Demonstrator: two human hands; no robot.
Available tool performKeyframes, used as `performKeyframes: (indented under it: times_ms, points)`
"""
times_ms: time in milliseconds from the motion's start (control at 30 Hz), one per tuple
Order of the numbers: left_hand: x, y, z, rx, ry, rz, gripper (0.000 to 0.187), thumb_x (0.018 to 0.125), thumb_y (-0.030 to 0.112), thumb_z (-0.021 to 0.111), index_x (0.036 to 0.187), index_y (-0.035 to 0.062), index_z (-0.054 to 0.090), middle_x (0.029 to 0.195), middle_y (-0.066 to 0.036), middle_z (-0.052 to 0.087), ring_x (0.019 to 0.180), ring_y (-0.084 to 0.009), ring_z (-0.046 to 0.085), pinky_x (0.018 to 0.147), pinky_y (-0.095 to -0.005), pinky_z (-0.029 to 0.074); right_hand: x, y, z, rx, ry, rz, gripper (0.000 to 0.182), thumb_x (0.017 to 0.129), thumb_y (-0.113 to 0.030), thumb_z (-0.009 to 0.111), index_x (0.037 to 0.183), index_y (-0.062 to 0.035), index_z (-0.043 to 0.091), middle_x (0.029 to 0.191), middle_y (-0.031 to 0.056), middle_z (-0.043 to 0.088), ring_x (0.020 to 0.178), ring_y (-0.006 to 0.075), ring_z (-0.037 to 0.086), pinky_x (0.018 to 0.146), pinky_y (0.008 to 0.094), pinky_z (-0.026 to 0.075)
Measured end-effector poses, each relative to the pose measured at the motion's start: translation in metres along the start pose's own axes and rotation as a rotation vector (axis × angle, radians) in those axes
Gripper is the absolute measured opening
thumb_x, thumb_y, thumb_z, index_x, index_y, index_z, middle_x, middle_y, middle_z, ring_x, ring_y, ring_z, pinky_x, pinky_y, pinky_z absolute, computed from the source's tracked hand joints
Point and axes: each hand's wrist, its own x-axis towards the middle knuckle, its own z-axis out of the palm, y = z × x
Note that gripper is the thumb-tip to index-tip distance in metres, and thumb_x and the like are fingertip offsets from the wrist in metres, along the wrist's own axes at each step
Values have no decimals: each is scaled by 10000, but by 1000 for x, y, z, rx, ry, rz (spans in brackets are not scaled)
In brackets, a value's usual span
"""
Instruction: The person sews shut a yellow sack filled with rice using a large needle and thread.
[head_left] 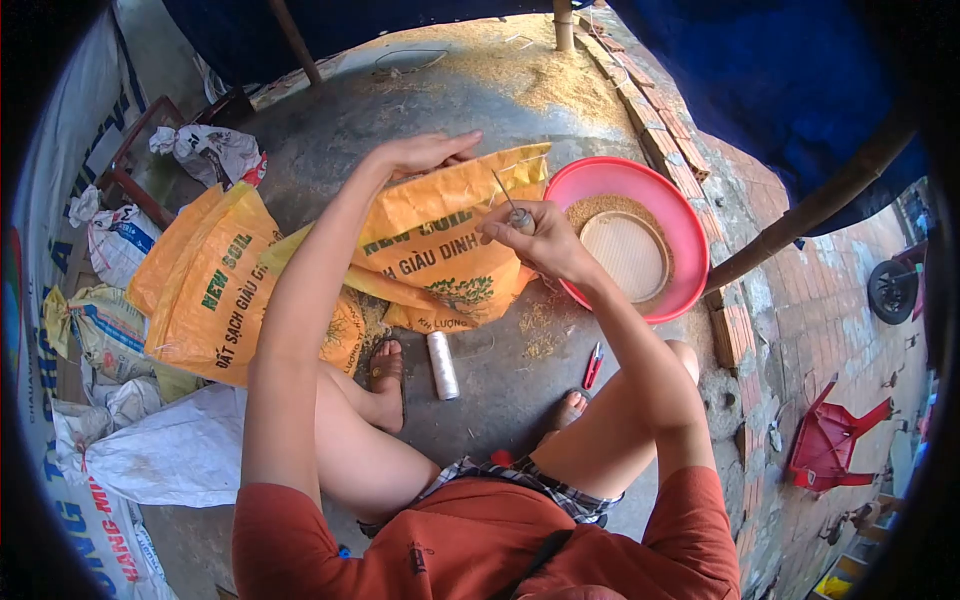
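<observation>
In front of me stands an orange woven sack [455, 240] printed "NEW SOIL", its top edge raised and partly folded. My right hand [540, 235] is closed round the handle of an awl [520, 218], whose thin metal shaft points up across the sack near its top edge. My left hand [425, 155] is at the far side of the sack's upper left edge, fingers stretched out and some of them partly hidden. A spool of white thread [442, 366] lies on the floor between my feet, and red-handled thread snips [593, 366] lie near my right foot.
More orange sacks [205, 285] lie at the left beside white sacks [170, 445]. A pink basin [690, 240] with grain and a round sieve [625, 255] sits at the right. Beyond it are a brick edge [735, 335], a slanted pole [815, 205] and a red plastic stool [835, 440].
</observation>
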Motion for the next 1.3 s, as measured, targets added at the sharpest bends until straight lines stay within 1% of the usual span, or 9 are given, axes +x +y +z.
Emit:
performKeyframes:
  times_ms: [267,400,433,567,700,800,867,1067,1300]
  points:
    - [-11,-8,-33,348,9,121,383,831,413,589,696,55,613,534,72,429,467,-22,348,415,-190,264,7,-3,4,52,44,77,164,843,-174,604,905,-25,631,703,-28,617,476,0,383,411,174,291]
    - [-27,-19,-58,-111,237,139,257,832,294,616,720,67,569,588,58,442,497,-28,379,418,-185,273,10,-8,7,86,24,119,162,861,-160,574,897,-12,628,708,-16,621,507,2,435,416,173,325]
    - [-30,-22,-69,-207,194,204,232,844,276,600,744,71,561,677,24,494,572,-53,442,546,-198,411,12,-8,8,100,19,117,164,864,-163,569,898,-13,627,709,-16,620,503,1,434,416,170,325]
    - [-41,-19,-64,-907,205,271,213,887,239,531,759,69,529,766,-14,492,686,-103,469,944,-378,406,21,1,12,174,35,102,175,855,-153,576,914,6,616,709,8,625,428,14,385,379,178,291]
    - [-31,-36,-76,-977,-37,458,199,901,232,511,783,73,496,688,12,439,624,-98,441,870,-311,438,26,4,17,194,42,76,175,855,-144,570,911,16,611,714,17,626,419,17,385,374,178,287]
    - [-38,-29,-78,-864,-77,376,213,912,243,497,782,79,457,632,36,381,570,-98,407,748,-242,434,30,12,17,202,35,68,170,854,-141,569,909,14,610,711,16,623,423,15,389,374,173,287]
    - [-43,-16,-61,-332,352,281,223,895,263,523,815,55,512,618,42,404,548,-102,422,645,-197,384,31,17,15,163,35,70,170,872,-155,557,917,-1,612,732,2,633,477,11,443,407,167,340]
    - [-46,-10,-16,740,491,473,272,776,302,638,787,30,625,618,-37,492,642,-209,495,648,-292,407,31,15,16,146,39,116,168,869,-162,561,907,-6,608,720,10,636,455,19,443,390,175,341]
    - [-22,-28,-28,615,464,272,385,749,269,684,611,-2,447,565,-42,435,580,-144,392,561,-300,355,31,16,15,147,85,126,153,874,-166,555,879,-18,593,699,9,632,443,18,432,387,174,337]
